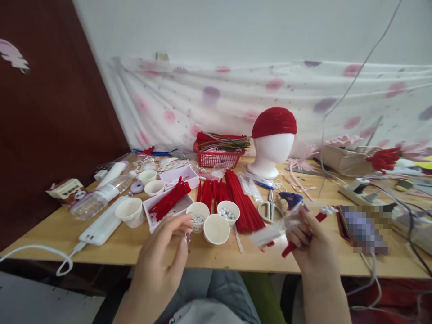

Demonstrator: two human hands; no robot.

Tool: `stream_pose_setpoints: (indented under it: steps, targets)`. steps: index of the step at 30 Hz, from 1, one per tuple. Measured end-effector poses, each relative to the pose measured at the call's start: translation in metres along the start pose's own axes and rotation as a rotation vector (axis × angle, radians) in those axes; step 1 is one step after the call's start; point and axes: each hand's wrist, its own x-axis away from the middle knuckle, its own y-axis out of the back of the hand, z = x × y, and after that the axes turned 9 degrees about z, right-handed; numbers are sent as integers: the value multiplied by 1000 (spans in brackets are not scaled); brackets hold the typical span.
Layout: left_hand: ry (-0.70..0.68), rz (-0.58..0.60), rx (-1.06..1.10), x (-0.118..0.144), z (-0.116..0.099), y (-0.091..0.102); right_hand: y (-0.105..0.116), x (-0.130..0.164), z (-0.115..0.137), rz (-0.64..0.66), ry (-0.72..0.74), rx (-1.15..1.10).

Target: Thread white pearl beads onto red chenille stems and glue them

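Note:
My left hand (164, 254) is raised at the table's front, beside a paper cup of pearl beads (198, 219). Its thumb and curved fingers are apart, and I make out nothing between them. On the right, my right hand (315, 245) is closed around a small clear plastic bag (273, 230), blurred by motion. A short red fuzzy stem (289, 249) also sticks out below its fingers. Pearl beads (328, 210) with a bit of red show just past that hand. Between the hands stand another cup of pearl beads (228, 213) and a cup without visible beads (216, 229).
Red chenille stems (245, 207) lie behind the cups, near scissors (270, 209) and a blue glue gun (293, 200). A white foam head (272, 155) wears a red cap. Left are a plastic bottle (101, 198) and power bank (104, 222); right, a phone (344, 225) and cables.

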Motion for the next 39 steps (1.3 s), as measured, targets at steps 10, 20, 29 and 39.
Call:
stream_pose_setpoints:
  steps: [10,20,29,39]
  targets:
    - [146,129,-117,-21,68,-50,14,-6,-23,-31,-148,-9]
    - [161,136,-67,-33,80,-42,11,-9,-25,-44,-139,-21]
    - [238,250,46,-43,79,-36,7,-16,-22,4,-128,24]
    - [496,265,213,-36,78,-27,-7,-23,-23,-164,-160,29]
